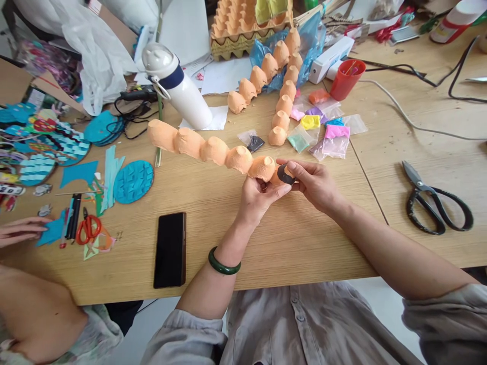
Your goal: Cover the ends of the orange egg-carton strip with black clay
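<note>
An orange egg-carton strip [215,151], a row of several cups, is held above the table at its right end. My left hand [256,197] grips it from below, thumb and fingers closed around the last cups. With thumb and fingers, my right hand [314,183] pinches a black piece [286,174], which looks like soft clay, against the end cup. Its fingers behind the cup are partly hidden. Beyond my hands lie small bags of coloured clay [310,121] and a bag of black clay [255,143].
More orange strips [284,104] lie ahead, by stacked egg trays [243,30]. A white bottle [177,83], a phone [170,250], black scissors [433,200] and a red cup [347,81] stand or lie around. At left, another person's hand [23,230] touches blue paper.
</note>
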Demonstrator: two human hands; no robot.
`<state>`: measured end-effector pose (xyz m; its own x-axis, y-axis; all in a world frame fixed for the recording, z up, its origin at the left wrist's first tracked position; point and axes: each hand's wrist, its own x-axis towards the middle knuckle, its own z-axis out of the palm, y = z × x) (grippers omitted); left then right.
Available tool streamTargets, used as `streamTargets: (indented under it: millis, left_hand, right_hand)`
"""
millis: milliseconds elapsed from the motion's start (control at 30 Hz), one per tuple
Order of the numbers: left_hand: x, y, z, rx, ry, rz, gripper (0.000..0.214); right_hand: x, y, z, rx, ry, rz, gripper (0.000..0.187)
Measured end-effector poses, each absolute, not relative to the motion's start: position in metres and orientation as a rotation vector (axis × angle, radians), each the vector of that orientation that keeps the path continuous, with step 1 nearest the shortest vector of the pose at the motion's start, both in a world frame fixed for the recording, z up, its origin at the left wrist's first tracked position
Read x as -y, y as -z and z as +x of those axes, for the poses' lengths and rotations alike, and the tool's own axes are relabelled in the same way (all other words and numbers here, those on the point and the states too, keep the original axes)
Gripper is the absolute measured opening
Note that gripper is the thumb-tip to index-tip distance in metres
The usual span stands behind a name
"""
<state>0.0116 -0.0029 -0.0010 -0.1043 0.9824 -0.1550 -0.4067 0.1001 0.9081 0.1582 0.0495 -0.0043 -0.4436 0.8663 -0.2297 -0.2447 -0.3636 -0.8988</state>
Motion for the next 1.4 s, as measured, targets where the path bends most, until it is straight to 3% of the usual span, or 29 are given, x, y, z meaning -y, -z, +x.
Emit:
streamTargets:
  millis: [133, 467, 900, 1167, 1400]
  left_hand:
    - [0.005, 0.002, 0.008, -1.063, -1.394, 0.721, 0.035]
    - [0.003, 0.004, 0.010, -1.149, -1.397, 0.627, 0.048]
    - [0.004, 0.006, 0.013, -1.063, -1.384, 0.680, 0.038]
    - [0.003, 0.003, 0.020, -1.055, -1.543, 0.658, 0.050]
    - [0.002, 0.004, 0.017, -1.079, -1.459, 0.677, 0.050]
  right_hand:
    - [-0.049, 0.001, 0.157, 1.055, -1.902, -0.907, 0.051]
    - [-0.043, 0.000, 0.157, 1.141, -1.869, -0.893, 0.052]
    - [-0.045, -0.002, 0.156, 1.023, -1.881, -0.953, 0.049]
    - [-0.037, -0.004, 0.156, 1.014, -1.853, -0.990, 0.053]
    - [-0.034, 0.000, 0.153, 0.974, -1.853, -1.030, 0.051]
